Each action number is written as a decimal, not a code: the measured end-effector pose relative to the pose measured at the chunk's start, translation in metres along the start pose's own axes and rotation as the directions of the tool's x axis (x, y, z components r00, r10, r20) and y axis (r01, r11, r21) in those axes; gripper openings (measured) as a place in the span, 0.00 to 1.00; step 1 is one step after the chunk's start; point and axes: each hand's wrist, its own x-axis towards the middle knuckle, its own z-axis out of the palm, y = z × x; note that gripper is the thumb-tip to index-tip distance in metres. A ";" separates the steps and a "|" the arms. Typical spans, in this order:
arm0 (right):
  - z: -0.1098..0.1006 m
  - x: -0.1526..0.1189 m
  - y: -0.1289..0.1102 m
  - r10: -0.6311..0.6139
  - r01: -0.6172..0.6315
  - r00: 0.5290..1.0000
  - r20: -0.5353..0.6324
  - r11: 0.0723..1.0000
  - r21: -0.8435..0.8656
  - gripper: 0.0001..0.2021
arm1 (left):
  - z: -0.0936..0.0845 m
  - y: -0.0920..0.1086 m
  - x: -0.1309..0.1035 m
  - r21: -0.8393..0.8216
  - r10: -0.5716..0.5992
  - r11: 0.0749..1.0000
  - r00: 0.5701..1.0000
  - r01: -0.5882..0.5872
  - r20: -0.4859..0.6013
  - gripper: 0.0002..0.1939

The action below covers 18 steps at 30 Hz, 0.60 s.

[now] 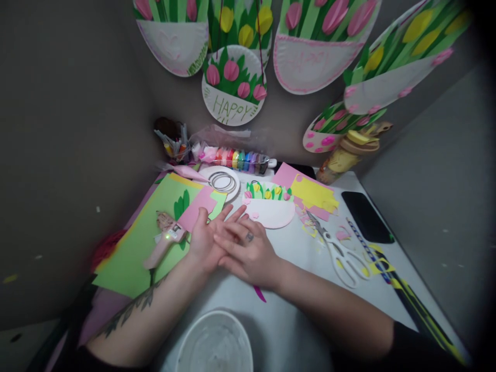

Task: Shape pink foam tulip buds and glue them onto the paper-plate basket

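Observation:
My left hand (209, 244) is palm up over the middle of the white table (287, 320), its fingers spread, with nothing held in it. Across its palm and fingers lie the fingers of my right hand (253, 253), which is palm down and has a small tattoo on one finger. No object shows between the two hands. Just beyond them is a white half-plate craft (271, 213) with small yellow and pink paper tulips. A pink glue gun (165, 247) with a green light lies left of my left hand, on green paper (127, 266).
White-handled scissors (339, 253) and a dark phone (367, 217) lie at the right. A white bowl (215, 343) stands at the near edge. Coloured clay tubs (236, 158) and a lidded cup (343, 157) are at the back. Paper-plate tulip crafts (234, 106) hang on the wall.

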 end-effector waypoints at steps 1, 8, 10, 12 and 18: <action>0.000 0.000 0.000 0.017 -0.017 1.000 0.000 1.000 -0.010 0.18 | 0.000 0.000 0.000 0.002 -0.005 1.000 1.000 0.005 0.002 0.39; 0.000 -0.001 0.000 0.001 -0.001 1.000 0.022 1.000 -0.001 0.18 | -0.001 -0.001 -0.001 -0.030 0.001 1.000 1.000 -0.001 0.002 0.39; 0.001 -0.001 0.000 0.038 -0.038 0.999 0.022 0.999 -0.025 0.18 | -0.002 -0.001 0.000 -0.028 -0.016 0.999 1.000 0.016 0.005 0.39; 0.001 -0.001 -0.001 0.025 -0.025 1.000 0.003 1.000 -0.015 0.15 | -0.003 -0.001 0.001 -0.043 0.004 0.999 1.000 -0.003 0.017 0.40; 0.001 0.000 -0.003 0.013 -0.013 1.000 0.000 1.000 -0.012 0.18 | -0.002 -0.002 0.001 0.008 0.003 1.000 1.000 -0.002 -0.014 0.40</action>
